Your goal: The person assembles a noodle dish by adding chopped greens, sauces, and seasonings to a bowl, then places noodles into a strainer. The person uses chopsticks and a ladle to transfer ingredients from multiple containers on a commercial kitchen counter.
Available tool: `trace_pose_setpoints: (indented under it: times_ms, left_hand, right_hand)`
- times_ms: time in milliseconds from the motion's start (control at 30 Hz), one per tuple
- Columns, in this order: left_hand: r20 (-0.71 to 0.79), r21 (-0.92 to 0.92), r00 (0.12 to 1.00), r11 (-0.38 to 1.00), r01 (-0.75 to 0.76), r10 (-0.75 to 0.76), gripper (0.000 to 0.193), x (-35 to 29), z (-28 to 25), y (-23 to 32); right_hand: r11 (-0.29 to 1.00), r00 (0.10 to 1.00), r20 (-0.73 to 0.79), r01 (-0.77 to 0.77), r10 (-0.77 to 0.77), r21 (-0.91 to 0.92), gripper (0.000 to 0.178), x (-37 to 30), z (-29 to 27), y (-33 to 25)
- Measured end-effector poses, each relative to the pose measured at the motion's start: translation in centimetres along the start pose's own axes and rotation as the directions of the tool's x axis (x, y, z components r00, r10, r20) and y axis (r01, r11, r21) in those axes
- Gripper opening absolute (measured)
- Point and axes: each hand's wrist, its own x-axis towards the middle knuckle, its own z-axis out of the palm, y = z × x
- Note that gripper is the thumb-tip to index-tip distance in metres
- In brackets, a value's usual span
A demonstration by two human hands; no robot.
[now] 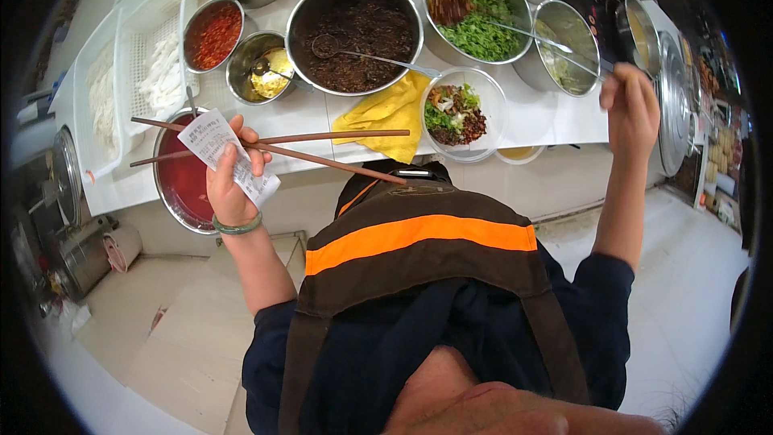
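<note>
Two brown chopsticks [330, 136] and white paper slip [211, 145]: near left, clamped in left hand [233, 177], by red-filled bowl [179, 216] | right hand [632, 105]: right, fingers curled beside metal pot [533, 72], blurred, cannot tell if gripping | clear bowl [493, 93] of toppings: right of yellow cloth [378, 117]

Yellow cloth [386, 109], one, crumpled, at near edge of white worktop [314, 110]. White plastic baskets [119, 72], two, side by side, at worktop's left end. Round metal lid [672, 105], one, large, far right. Pink bucket [121, 247], one, low at left. Metal pot [84, 262], one, just beside bucket. Plastic bag [76, 316], one, white, crumpled, lower left. Floor [161, 354], pale.
</note>
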Motion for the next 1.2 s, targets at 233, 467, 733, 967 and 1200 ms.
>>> trace_pose_setpoints:
  times_ms: [233, 467, 733, 967, 1200]
  left_hand:
    - [0.108, 0.023, 0.993, 0.999, 0.04, -0.043, 0.041, 2.1, 2.3, -0.1]
    - [0.071, 0.021, 0.996, 0.999, 0.047, -0.049, 0.04, -1.0, 3.9, -0.2]
    - [-0.067, -0.013, 0.997, 1.0, 0.028, -0.029, 0.041, -5.3, 3.0, -1.2]
    - [-0.16, -0.052, 0.987, 0.999, -0.011, 0.003, 0.045, -8.4, 1.8, -0.5]
    - [-0.249, -0.039, 0.966, 0.996, -0.076, 0.064, 0.04, -10.2, 1.9, -0.3]
  right_hand:
    - [0.862, 0.993, 0.11, 0.014, 0.048, -0.507, 0.017, -11.2, 0.7, 3.6]
    - [0.932, 0.884, -0.306, -0.361, 0.353, 0.033, 0.023, -11.4, -2.6, 7.2]
    - [0.9, 0.884, -0.277, -0.281, 0.378, 0.334, 0.021, -3.8, -1.8, 4.9]
    - [0.909, 0.962, -0.144, -0.163, 0.233, 0.383, 0.022, 10.9, 10.3, 7.4]
    - [0.93, 0.925, -0.178, -0.295, 0.335, 0.218, 0.019, 17.5, 21.1, 13.6]
